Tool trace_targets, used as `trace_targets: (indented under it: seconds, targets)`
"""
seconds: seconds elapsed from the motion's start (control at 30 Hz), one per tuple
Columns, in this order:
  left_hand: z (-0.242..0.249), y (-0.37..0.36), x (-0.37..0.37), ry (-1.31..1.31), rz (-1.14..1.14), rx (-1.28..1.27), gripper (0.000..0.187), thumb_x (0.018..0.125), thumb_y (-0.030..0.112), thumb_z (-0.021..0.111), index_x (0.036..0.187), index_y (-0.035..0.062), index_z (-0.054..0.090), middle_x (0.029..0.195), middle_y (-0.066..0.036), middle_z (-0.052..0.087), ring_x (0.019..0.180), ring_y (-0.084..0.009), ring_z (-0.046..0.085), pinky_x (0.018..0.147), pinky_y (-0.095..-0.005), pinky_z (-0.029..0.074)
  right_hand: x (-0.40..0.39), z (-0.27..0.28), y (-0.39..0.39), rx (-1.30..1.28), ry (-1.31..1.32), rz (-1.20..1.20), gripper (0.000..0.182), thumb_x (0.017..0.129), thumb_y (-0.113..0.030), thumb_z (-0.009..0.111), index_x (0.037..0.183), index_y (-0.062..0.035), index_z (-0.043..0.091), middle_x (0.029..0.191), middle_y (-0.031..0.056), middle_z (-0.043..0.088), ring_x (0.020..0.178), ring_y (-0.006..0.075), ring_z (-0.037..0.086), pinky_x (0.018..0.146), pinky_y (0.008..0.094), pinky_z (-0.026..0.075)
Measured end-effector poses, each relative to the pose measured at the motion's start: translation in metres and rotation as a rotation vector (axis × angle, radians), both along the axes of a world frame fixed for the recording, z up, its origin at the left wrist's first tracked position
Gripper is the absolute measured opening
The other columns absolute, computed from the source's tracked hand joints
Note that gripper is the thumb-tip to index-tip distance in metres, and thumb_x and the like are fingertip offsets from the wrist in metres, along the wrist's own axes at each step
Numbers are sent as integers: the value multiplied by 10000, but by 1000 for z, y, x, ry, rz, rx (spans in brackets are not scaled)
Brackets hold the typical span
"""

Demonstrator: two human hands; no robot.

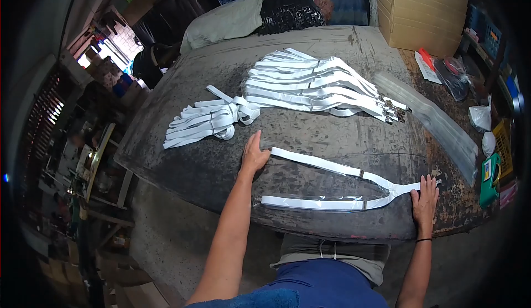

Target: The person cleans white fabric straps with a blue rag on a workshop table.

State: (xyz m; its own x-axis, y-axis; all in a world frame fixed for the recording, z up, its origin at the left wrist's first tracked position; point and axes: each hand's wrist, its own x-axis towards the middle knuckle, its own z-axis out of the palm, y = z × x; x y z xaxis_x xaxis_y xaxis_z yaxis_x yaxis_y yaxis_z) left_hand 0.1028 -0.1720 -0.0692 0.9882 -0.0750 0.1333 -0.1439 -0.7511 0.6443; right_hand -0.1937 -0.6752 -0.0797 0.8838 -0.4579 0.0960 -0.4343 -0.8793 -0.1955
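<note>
A pair of white Y-shaped suspenders (pixel 321 163) lies spread on the worktable, its two straps running left from the join at the right. Clear plastic shows along the lower strap. My left hand (pixel 254 155) is at the left end of the upper strap, thumb by the strap tip and fingers stretched out. Flat over the suspenders' single tail rests my right hand (pixel 425 202), fingers extended; a metal piece shows just beyond them. Farther back lies a stack of white suspenders (pixel 310 84) with metal clips at its right end. A bundle of folded white straps (pixel 204 120) sits left of that stack.
The dark, worn worktable (pixel 182 167) has its near edge at my waist. Long clear plastic sleeves (pixel 437 125) lie at the right. A cardboard box (pixel 421 12) stands at the back right, near a green container (pixel 489 181). Grey cloth (pixel 224 21) covers something behind.
</note>
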Motion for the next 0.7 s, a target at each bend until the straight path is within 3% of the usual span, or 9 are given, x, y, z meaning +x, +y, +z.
trace_targets:
  seconds: [0.07,0.2,0.27,0.37,0.57,0.7]
  targets:
    - [0,-9,1,-60,-67,239,694,775,176,614,1434,44,440,1447,-212,443,1342,-364,420,1120,-414,346,-1,-1,-1,-9,-3,-1,573,965,-327,532,1446,-37,420,1545,174,342,1462,363,230,1183,514,153]
    - [-10,-20,15,-220,-184,287,565,771,150,608,1323,44,556,1300,-190,573,1236,-360,510,1039,-457,412,-1,-2,-2,-10,1,2,578,964,-339,531,1447,-41,422,1547,171,341,1463,362,227,1184,515,152]
    - [-10,-30,17,-375,-182,389,393,770,147,615,1147,38,640,1110,-165,660,1088,-356,591,930,-488,459,-1,-2,-2,-7,-3,3,579,964,-344,531,1446,-42,424,1547,170,341,1463,361,227,1184,516,152]
    - [-6,-40,23,-353,-204,472,293,791,180,628,1048,41,643,1016,-155,677,995,-356,628,857,-511,476,-1,0,-1,-4,0,-1,581,962,-348,534,1443,-40,428,1546,172,342,1461,362,231,1184,516,154]
    - [7,-52,22,-163,-223,527,250,839,228,616,1009,48,644,1002,-172,673,999,-387,635,830,-512,504,-1,7,2,25,40,-12,574,986,-337,496,1464,-35,400,1561,175,316,1471,361,212,1188,517,130]
    - [5,-49,27,-159,-252,551,231,840,222,609,977,40,648,1017,-177,678,1003,-388,640,832,-505,515,-1,1,1,3,-19,1,584,951,-337,552,1435,-34,433,1538,182,347,1454,370,240,1183,521,156]
